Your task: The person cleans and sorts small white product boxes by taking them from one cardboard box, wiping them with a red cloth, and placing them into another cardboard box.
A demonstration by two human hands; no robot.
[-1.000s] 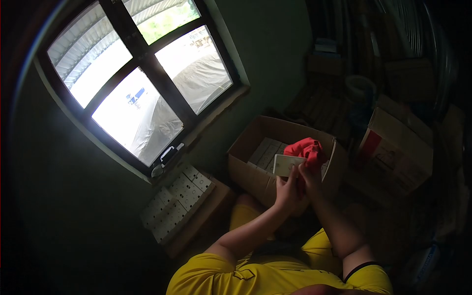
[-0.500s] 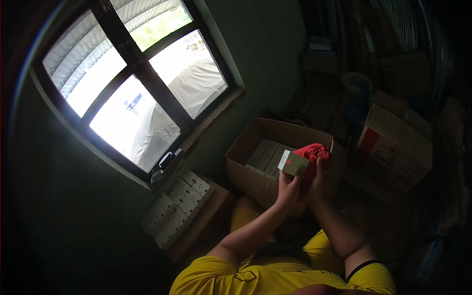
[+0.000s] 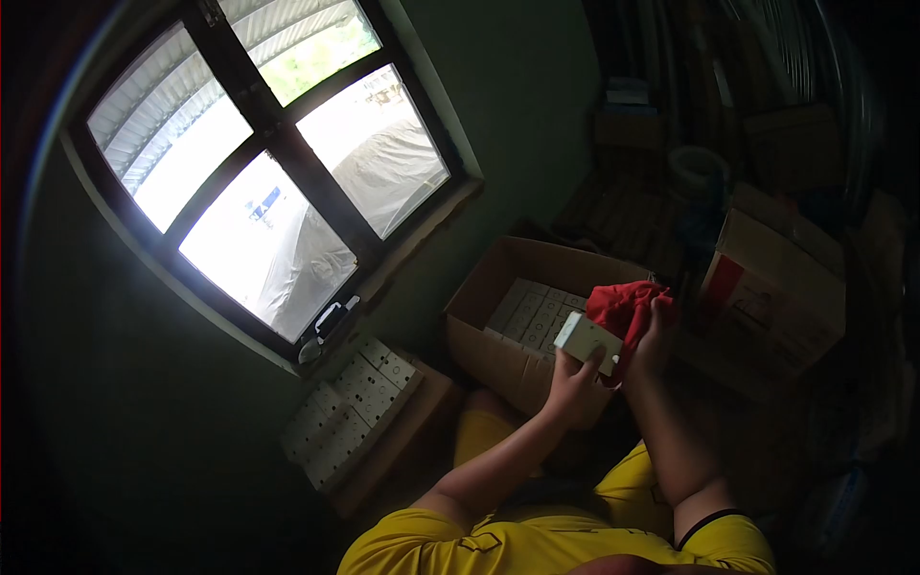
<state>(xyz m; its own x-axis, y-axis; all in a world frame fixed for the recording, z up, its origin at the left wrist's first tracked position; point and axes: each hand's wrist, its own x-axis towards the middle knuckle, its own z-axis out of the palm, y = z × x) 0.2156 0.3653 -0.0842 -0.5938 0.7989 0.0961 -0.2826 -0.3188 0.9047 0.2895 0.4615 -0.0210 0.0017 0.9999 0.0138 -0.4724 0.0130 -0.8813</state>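
Observation:
My left hand [image 3: 575,379] is closed around a small pale box [image 3: 586,341], held tilted above the near right side of a large cardboard box [image 3: 498,359]. My right hand [image 3: 654,347] grips a bunched red cloth [image 3: 623,305], which lies against the right side of the pale box. Inside the large carton, rows of similar pale boxes [image 3: 537,311] with small round marks sit side by side. The fingertips of my right hand are partly hidden by the folds of cloth.
More pale boxes [image 3: 355,393] stand in rows on a low brown support [image 3: 402,441] below the window [image 3: 268,144]. Another carton [image 3: 767,297] with a red patch stands at the right. A pale round container [image 3: 698,168] is behind it in shadow.
The pale box has turned, showing more of its broad face, and shifted slightly right and down. My right hand and the red cloth have moved to the right, with the cloth more spread.

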